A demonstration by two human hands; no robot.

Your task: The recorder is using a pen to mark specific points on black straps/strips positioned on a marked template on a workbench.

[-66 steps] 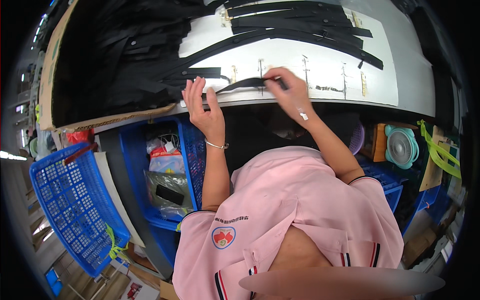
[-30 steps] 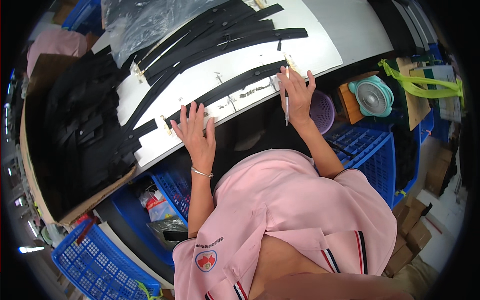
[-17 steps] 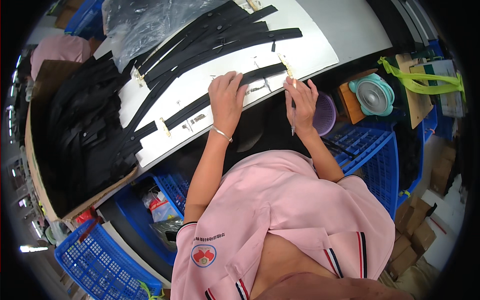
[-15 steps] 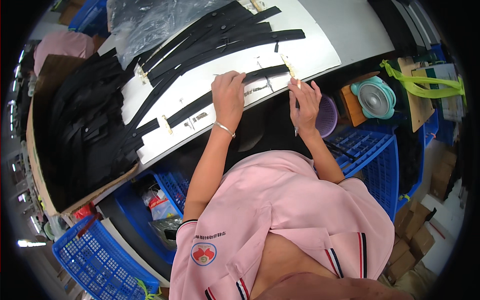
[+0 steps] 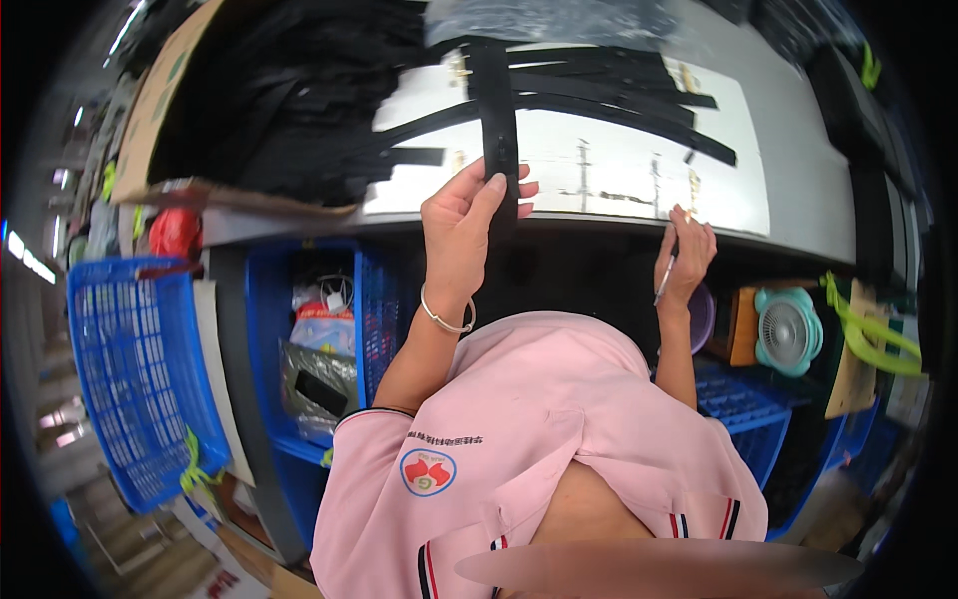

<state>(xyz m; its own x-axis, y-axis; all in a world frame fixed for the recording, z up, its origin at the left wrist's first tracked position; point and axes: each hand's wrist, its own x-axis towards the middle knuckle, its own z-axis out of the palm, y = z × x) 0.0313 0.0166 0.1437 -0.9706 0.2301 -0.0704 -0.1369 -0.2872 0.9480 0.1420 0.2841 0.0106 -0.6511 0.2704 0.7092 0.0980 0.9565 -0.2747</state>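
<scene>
My left hand (image 5: 457, 225) is closed on a black fabric strip (image 5: 495, 110), thumb on top and fingers behind. The strip stands out lengthwise over the white board (image 5: 736, 195), its lower end hanging past the board's near edge. By the board's near right edge, my right hand (image 5: 689, 258) has a slim pen (image 5: 667, 272) tucked in its curled fingers, pointing back toward me. Dark pencil-like marks and yellowish tape pieces show on the board. More black strips (image 5: 609, 85) lie across its far part, some with a button-like dot.
A cardboard box (image 5: 172, 105) full of black strips stands at the far left. Clear plastic sheeting (image 5: 559, 20) lies behind the board. Below the table are blue baskets (image 5: 130, 369), a purple bin (image 5: 703, 317) and a teal fan (image 5: 788, 331).
My left hand has lifted the black strip off the board and swung it upright, away from the marks. My right hand stays by the board's right end with the pen. The view has turned.
</scene>
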